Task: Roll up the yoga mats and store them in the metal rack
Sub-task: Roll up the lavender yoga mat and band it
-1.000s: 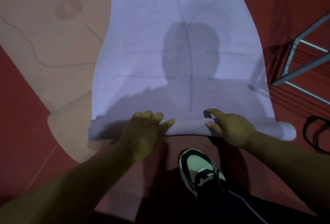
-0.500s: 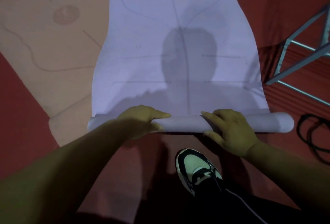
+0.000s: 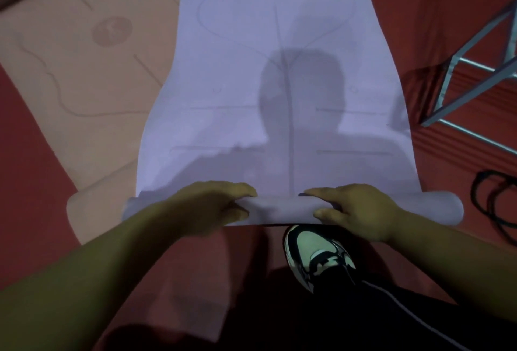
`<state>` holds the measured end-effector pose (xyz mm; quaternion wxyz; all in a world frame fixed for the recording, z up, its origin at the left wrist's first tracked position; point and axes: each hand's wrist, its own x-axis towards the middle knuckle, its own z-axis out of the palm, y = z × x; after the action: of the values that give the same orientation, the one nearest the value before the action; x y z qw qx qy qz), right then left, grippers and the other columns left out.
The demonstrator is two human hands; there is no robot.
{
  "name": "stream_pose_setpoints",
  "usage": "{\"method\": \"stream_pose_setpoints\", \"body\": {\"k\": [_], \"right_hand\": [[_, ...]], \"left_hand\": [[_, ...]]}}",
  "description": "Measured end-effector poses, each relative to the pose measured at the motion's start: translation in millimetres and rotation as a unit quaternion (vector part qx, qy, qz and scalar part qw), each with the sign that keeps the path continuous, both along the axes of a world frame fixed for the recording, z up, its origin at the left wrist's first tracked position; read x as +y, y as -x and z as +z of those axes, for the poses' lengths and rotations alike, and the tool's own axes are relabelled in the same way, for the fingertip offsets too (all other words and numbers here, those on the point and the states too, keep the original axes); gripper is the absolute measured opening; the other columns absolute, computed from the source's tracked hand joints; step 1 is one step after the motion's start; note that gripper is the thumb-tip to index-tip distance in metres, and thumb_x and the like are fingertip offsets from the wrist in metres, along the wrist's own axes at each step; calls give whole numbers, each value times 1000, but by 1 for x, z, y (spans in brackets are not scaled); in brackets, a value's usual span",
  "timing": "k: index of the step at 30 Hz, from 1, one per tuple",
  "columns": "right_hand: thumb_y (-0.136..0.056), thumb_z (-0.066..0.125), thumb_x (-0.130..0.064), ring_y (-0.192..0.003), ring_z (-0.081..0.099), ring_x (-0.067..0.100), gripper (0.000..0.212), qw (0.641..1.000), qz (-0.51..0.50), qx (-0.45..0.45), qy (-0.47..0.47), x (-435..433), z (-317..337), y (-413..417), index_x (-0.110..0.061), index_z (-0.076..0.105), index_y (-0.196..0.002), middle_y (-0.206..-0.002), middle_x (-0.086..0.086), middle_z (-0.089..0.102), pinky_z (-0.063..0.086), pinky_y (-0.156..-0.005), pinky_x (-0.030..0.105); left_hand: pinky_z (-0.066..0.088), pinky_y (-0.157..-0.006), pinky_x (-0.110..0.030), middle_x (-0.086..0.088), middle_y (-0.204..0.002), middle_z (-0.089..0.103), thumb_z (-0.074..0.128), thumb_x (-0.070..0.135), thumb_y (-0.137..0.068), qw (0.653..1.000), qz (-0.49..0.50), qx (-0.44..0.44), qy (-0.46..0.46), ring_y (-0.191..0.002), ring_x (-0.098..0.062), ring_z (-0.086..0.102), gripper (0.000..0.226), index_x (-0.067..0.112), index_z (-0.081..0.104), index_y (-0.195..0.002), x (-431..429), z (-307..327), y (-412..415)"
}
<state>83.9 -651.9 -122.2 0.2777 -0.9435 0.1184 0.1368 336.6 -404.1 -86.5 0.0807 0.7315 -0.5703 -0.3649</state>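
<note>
Pale lavender yoga mat [image 3: 279, 70] lies flat on the red floor [image 3: 28, 171], running from the near centre away to the far edge, faint line markings on it. Its near end is rolled into a tube [image 3: 282, 209] lying left to right. Left hand [image 3: 207, 208] is on the left part of the roll, fingers curled over the top, thumb on the near side, gripping the roll. Right hand [image 3: 355, 210] sits on the right part, fingers over the top pointing left, thumb on the near side, also wrapped round the roll. The roll's right end sticks out past the right hand; its left end shows beside the left forearm.

Beige yoga mat with wavy lines and a round logo [image 3: 84, 70] lies unrolled to the left, partly under the lavender mat's left edge. Grey metal rack frame [image 3: 458, 70] stands at the right, far side, apart from the mat. Black cord loop [image 3: 492, 199] on the floor at the right edge. Black-and-white sneaker [image 3: 316, 255] just near of the roll, below the right hand, black trouser leg [image 3: 391, 320] behind it.
</note>
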Motion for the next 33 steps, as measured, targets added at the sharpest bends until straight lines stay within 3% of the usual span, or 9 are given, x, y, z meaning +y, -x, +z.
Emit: {"method": "stream_pose_setpoints", "body": {"k": [3, 5, 8, 12, 18, 21, 24, 27, 33], "right_hand": [[-98, 49, -58, -77, 53, 0, 46, 999, -15, 28, -19, -1, 4, 5, -58, 43, -143, -67, -26, 54, 40, -75, 22], [-98, 50, -57, -70, 49, -3, 45, 999, -13, 41, -31, 2, 6, 9, -58, 45, -143, -64, -31, 55, 37, -73, 21], [-98, 52, -56, -80, 51, -1, 45, 998, -12, 53, -26, 14, 8, 20, -58, 44, -143, -67, -30, 53, 40, -79, 23], [-93, 39, -72, -105, 59, 6, 53, 999, -24, 17, -22, 28, 1, 44, -67, 28, -145, -112, -19, 62, 47, -92, 29], [-95, 45, -68, -99, 55, 15, 57, 991, -45, -102, 75, 41, -15, 65, -45, 45, -148, -115, -11, 61, 48, -83, 37], [-94, 39, -71, -98, 55, 13, 58, 996, -55, -52, 50, 36, -15, 59, -51, 41, -148, -108, -14, 60, 47, -84, 35], [-94, 45, -68, -102, 52, 10, 55, 999, -51, -3, 13, 28, -14, 50, -56, 37, -147, -102, -19, 52, 44, -92, 32], [-95, 52, -62, -103, 49, 5, 51, 997, -57, 33, -33, 20, -14, 42, -64, 35, -143, -101, -21, 51, 43, -98, 31], [-94, 34, -75, -109, 52, 14, 60, 996, -40, -30, 68, 28, -17, 49, -56, 32, -150, -124, -10, 57, 46, -94, 39]], "left_hand": [[49, -72, -39, 7, -107, 57, 46, 67, -85, 979, -48, -186, 71, -92, -26, 60, 53, 42, 51, -132, 12, -4, 25], [47, -62, -37, 5, -96, 58, 49, 73, -78, 968, -57, -228, 85, -81, -28, 59, 63, 37, 56, -129, 17, -10, 37], [51, -63, -38, 5, -92, 60, 44, 71, -83, 974, -47, -199, 95, -77, -29, 63, 55, 40, 57, -126, 21, -20, 44], [51, -75, -35, 7, -93, 57, 41, 69, -87, 984, -56, -149, 77, -85, -24, 62, 44, 44, 58, -118, 17, -15, 44], [43, -94, -31, 17, -114, 58, 50, 67, -85, 998, -35, -17, -42, -109, -9, 55, 49, 55, 50, -133, 0, -8, 33], [43, -95, -33, 13, -122, 59, 48, 70, -84, 996, -40, -72, -16, -114, -14, 55, 64, 52, 42, -144, 1, -11, 36], [47, -75, -39, 2, -110, 62, 49, 61, -90, 965, -76, -201, 151, -91, -27, 59, 60, 41, 45, -147, 18, -23, 49], [42, -67, -37, -2, -106, 64, 57, 52, -91, 937, -59, -272, 210, -78, -30, 58, 50, 37, 55, -138, 26, -34, 63], [47, -72, -36, 3, -109, 64, 52, 57, -93, 973, -69, -172, 140, -84, -27, 59, 54, 45, 45, -145, 15, -38, 41]]}}
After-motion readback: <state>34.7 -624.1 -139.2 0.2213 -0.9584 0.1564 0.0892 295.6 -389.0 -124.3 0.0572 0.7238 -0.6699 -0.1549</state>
